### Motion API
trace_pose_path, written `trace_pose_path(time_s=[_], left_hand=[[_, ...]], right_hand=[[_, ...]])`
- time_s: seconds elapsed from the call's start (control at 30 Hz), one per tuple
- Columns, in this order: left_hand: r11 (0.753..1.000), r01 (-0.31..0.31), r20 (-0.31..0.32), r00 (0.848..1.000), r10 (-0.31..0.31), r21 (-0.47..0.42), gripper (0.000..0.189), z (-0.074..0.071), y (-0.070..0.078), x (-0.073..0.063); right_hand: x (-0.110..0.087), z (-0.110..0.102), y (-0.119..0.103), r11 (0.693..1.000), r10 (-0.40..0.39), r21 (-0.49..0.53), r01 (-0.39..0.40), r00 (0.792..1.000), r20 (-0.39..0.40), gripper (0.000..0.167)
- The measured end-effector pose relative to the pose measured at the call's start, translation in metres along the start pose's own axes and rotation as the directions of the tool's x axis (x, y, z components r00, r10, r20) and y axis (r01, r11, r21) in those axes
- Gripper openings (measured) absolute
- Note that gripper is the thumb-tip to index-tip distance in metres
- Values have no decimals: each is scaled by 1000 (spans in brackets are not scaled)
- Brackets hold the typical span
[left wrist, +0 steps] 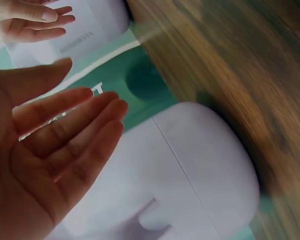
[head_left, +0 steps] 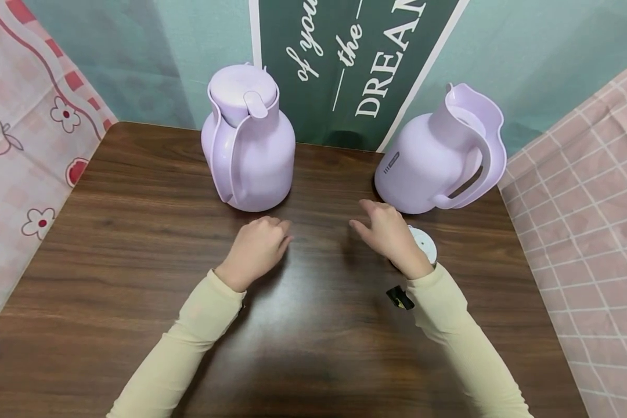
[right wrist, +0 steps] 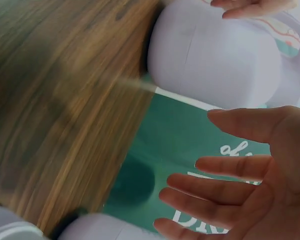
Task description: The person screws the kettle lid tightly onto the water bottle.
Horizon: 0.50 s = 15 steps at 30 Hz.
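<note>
A lavender thermos jug [head_left: 263, 157] with its lid [head_left: 235, 90] on stands at the back left, handle toward me. Just in front of it hovers my left hand [head_left: 256, 247]; the left wrist view shows its fingers gently bent around nothing. At the back right is a second lavender thermos jug [head_left: 418, 157], its top uncovered. My right hand [head_left: 389, 232] is in front of that jug with fingers spread and nothing held, as the right wrist view shows. A round white-faced piece [head_left: 425, 244], probably a lid or stopper, lies partly hidden behind my right wrist.
The dark wooden table [head_left: 313, 360] meets a teal backdrop with a green lettered panel [head_left: 339, 75]. A pink patterned cloth [head_left: 31, 145] borders the left, a pink checked one [head_left: 595, 203] the right. Beside my right cuff is a small black object [head_left: 399, 297].
</note>
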<state>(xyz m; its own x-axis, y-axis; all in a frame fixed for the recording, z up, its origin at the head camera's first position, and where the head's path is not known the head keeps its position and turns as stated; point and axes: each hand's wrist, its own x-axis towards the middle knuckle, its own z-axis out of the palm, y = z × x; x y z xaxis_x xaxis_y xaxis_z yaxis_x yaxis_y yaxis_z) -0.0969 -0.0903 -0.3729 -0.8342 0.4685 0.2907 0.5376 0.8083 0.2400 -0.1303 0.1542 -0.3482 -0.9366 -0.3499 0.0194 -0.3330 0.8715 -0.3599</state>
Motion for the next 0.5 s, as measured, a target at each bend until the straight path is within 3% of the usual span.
trace_pose_path(time_s=[0.2,0.5], left_hand=[[992,-112,68,992,108,59,13,7,9,7],[984,-166,133,979,156,67,15,18,23,17]], right_hand=[[-17,-1,12,995,-47,-90,39,994,-95,35],[-37,-4,28,979,-67,-201,39,989,-135,36]])
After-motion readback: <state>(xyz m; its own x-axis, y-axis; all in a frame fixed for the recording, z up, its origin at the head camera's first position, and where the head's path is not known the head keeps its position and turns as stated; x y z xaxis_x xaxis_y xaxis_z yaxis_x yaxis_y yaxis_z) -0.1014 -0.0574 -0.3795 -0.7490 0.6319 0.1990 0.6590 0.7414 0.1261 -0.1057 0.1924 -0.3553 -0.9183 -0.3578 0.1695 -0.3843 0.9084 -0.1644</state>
